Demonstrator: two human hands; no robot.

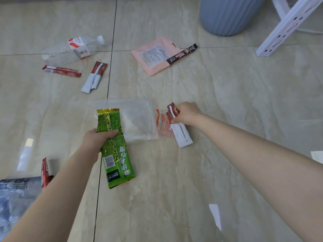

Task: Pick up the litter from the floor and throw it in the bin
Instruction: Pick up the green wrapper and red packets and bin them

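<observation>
**Litter Pickup Under Way**

Head view, mid-floor: left hand gripping green snack packet, right hand pinching brown sachet. Likely light, crinkly, slippery; best taken mid-length. Blue bin at floor's far edge.

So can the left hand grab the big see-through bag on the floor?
Probably not yet. The clear bag lies just ahead with nothing blocking it, but the left hand is already gripping the green packet.
</observation>
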